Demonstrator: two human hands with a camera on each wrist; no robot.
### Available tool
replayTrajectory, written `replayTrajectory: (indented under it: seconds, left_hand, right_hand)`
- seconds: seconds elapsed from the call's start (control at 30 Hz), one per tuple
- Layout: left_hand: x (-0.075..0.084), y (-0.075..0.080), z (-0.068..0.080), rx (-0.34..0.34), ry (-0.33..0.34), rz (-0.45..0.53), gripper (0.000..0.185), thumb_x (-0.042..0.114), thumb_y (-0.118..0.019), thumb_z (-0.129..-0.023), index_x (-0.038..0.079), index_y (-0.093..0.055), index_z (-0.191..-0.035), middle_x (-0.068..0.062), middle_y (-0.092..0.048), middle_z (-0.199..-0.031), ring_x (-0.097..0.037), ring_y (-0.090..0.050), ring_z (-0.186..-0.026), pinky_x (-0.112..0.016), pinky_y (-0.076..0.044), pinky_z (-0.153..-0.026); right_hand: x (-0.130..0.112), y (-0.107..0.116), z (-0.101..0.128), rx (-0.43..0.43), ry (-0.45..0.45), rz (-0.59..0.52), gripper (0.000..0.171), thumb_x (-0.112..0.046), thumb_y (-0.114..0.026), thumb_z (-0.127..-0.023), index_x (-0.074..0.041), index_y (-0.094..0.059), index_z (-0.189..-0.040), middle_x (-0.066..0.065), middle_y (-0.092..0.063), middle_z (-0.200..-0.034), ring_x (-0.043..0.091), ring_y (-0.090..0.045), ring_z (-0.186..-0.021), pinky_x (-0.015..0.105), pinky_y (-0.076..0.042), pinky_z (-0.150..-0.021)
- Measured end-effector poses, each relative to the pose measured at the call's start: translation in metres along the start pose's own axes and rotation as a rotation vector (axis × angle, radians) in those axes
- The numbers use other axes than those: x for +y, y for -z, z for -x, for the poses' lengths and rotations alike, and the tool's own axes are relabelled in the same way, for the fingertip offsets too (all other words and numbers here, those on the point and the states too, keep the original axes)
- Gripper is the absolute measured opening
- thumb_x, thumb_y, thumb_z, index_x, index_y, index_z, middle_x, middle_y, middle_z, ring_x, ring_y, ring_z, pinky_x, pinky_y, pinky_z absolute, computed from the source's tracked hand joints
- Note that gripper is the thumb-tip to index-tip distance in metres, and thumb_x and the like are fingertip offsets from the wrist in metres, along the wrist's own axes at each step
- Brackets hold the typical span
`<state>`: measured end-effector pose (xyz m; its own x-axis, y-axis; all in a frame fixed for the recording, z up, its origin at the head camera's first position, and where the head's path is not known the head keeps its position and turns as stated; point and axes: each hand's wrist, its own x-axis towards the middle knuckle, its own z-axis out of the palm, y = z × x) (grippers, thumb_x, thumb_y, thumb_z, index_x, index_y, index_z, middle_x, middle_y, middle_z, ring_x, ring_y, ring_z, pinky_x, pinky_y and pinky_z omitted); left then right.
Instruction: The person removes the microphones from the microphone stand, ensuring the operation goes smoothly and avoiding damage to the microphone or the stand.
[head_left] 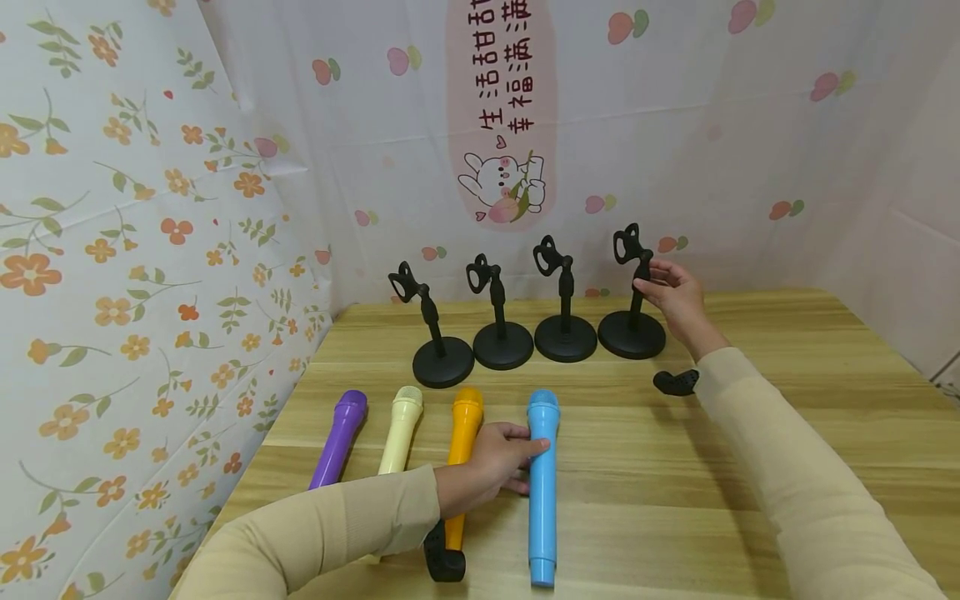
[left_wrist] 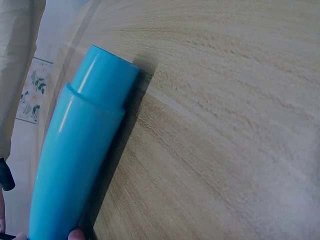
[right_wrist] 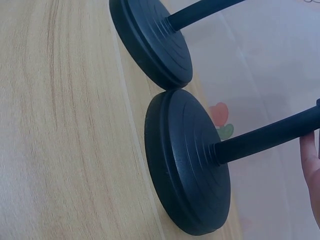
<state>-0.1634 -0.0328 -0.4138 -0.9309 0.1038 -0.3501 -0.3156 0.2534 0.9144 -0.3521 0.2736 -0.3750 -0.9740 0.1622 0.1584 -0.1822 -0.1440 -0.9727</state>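
The left hand (head_left: 491,467) was curled around the blue toy microphone (head_left: 542,487), thumb on top and fingers round its upper body. The mic lay flat on the wooden table (head_left: 787,433), last on the right in a row with the purple mic (head_left: 340,437), cream mic (head_left: 401,429) and orange mic (head_left: 461,454). Its long axis ran 12 to 6, head at 12 toward the stands, tail toward the person. The right hand (head_left: 675,300) pinched the stem of the rightmost black mic stand (head_left: 632,292), which stood upright at about 1 o'clock from the blue mic, last of four in a line.

If it were me, I'd keep that stand base pinned flat so it doesn't tip, grab the mic nearer its middle for balance, and swing the head up before bringing it to the clip (head_left: 626,242)
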Motion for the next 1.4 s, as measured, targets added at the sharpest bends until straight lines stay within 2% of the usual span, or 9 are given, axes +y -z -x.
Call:
replayTrajectory:
  seconds: [0.63,0.93,1.07,1.2,1.3,1.4]
  left_hand:
    - [0.002,0.002,-0.001,0.006,0.008,-0.005,0.041,0.024,-0.074,-0.088,-0.002,-0.060,-0.115,-0.010,-0.064,-0.087,-0.020,-0.066,-0.072,-0.037,-0.058,-0.056]
    - [0.002,0.005,-0.002,-0.006,0.005,0.015,0.042,0.024,-0.074,-0.088,-0.002,-0.058,-0.117,-0.011,-0.065,-0.090,-0.020,-0.066,-0.075,-0.039,-0.058,-0.057]
    - [0.003,0.006,-0.002,-0.011,0.007,0.023,0.041,0.024,-0.074,-0.089,-0.002,-0.059,-0.117,-0.010,-0.065,-0.090,-0.020,-0.066,-0.074,-0.038,-0.058,-0.056]
    - [0.006,0.009,0.000,-0.016,0.007,0.027,0.042,0.024,-0.073,-0.089,-0.002,-0.058,-0.119,-0.011,-0.064,-0.091,-0.020,-0.066,-0.075,-0.038,-0.058,-0.056]
    - [0.007,0.010,0.001,-0.010,0.012,0.031,0.042,0.023,-0.073,-0.089,-0.002,-0.058,-0.119,-0.012,-0.064,-0.092,-0.021,-0.065,-0.077,-0.039,-0.058,-0.056]
    - [0.008,0.012,0.001,-0.001,0.012,0.032,0.041,0.023,-0.074,-0.089,-0.001,-0.058,-0.118,-0.013,-0.063,-0.091,-0.023,-0.065,-0.078,-0.039,-0.058,-0.055]
  right_hand:
    - [-0.002,-0.001,0.001,-0.039,0.008,-0.005,0.037,-0.004,-0.068,-0.089,-0.009,-0.056,-0.125,0.003,-0.053,-0.110,0.005,-0.064,-0.089,0.036,-0.043,-0.098]
    - [-0.004,0.002,0.001,-0.049,-0.005,0.014,0.042,-0.006,-0.068,-0.090,-0.008,-0.054,-0.129,0.005,-0.051,-0.113,0.004,-0.064,-0.089,0.033,-0.045,-0.096]
    - [-0.006,0.005,0.002,-0.070,-0.014,-0.015,0.043,-0.004,-0.068,-0.090,-0.008,-0.053,-0.131,0.005,-0.051,-0.113,0.005,-0.064,-0.089,0.033,-0.044,-0.096]
    - [-0.006,0.010,0.004,-0.088,0.003,0.037,0.046,-0.008,-0.070,-0.090,-0.007,-0.053,-0.133,0.005,-0.051,-0.114,0.005,-0.063,-0.091,0.030,-0.046,-0.094]
    - [-0.006,0.014,0.006,-0.095,0.030,0.130,0.050,-0.012,-0.070,-0.090,-0.005,-0.050,-0.136,0.004,-0.053,-0.115,0.003,-0.062,-0.092,0.025,-0.050,-0.089]
    - [-0.007,0.018,0.011,-0.115,0.050,0.128,0.046,-0.009,-0.068,-0.091,-0.004,-0.051,-0.134,0.003,-0.055,-0.113,0.002,-0.061,-0.093,0.020,-0.052,-0.083]
